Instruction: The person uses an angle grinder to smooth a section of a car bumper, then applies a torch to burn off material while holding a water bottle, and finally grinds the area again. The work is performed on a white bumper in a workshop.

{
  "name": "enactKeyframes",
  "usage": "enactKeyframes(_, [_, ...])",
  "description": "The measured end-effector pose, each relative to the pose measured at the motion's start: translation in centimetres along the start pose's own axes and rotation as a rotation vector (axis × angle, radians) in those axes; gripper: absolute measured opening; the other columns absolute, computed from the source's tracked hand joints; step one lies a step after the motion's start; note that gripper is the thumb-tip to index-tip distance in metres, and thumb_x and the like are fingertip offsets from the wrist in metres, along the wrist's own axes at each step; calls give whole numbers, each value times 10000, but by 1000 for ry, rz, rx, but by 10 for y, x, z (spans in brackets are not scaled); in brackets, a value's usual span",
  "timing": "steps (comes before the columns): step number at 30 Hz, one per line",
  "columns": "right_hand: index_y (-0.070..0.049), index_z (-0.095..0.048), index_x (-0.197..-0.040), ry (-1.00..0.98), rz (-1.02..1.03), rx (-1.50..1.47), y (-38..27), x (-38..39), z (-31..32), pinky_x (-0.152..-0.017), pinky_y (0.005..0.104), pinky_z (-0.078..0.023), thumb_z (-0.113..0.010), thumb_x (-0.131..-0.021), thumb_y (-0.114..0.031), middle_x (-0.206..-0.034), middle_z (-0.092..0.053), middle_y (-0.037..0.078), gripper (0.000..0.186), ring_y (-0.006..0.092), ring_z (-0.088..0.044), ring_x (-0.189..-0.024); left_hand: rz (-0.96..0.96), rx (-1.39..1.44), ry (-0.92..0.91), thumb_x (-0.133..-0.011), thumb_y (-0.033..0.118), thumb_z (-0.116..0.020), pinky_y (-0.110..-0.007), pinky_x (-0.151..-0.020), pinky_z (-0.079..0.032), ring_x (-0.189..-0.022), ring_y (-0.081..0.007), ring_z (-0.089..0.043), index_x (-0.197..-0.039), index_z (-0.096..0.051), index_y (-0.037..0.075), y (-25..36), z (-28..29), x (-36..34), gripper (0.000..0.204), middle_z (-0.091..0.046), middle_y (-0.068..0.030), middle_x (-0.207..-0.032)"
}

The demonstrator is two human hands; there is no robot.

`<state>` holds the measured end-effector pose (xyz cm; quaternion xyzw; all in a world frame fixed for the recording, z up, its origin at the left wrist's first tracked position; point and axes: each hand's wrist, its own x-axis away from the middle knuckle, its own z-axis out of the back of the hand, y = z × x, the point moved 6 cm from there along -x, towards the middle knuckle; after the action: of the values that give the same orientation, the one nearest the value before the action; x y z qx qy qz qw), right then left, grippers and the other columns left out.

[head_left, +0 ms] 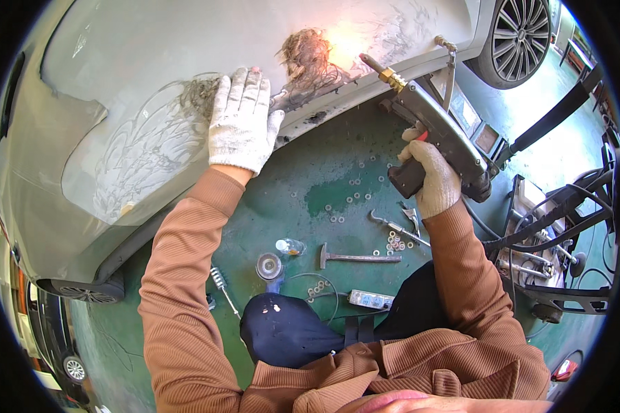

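On the grey car side (145,76), the left hand (243,127) lies flat, fingers (238,93) close together, maybe for balance. A hammer (362,258) sits on the floor (275,203), likely for easy reach. The right hand (434,172) curls around the gun (451,134), maybe to aim its tip (372,63).

I watch through one fisheye on the person's head; it looks steeply down, close above the brown sleeves (182,282); car panel (124,82) toward ten o'clock, floor (293,215) central.
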<state>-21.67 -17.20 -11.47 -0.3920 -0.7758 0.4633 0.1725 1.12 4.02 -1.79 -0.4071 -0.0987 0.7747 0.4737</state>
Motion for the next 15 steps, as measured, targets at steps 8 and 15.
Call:
enactKeyframes(8, [16, -732, -1159, -49, 31, 86, -1, -3, 10, -814, 309, -534, -713, -905, -78, -994, -728, 62, 271, 158, -655, -878, 27, 15, 45, -1007, 420, -663, -533, -1358, -200, -1609, -331, -382, -1561, -575, 20, -11, 18, -5, 689, -471, -158, -1703])
enactKeyframes(15, [8, -741, -1141, -43, 16, 105, -1, -7, 7, -815, 294, -525, -727, -906, -92, -982, -724, 51, 256, 154, -661, -890, 0, -9, 14, -1023, 472, -640, -531, -1367, -165, -1643, -312, -322, -1633, -484, 47, -2, 23, -22, 759, -407, -140, -1746])
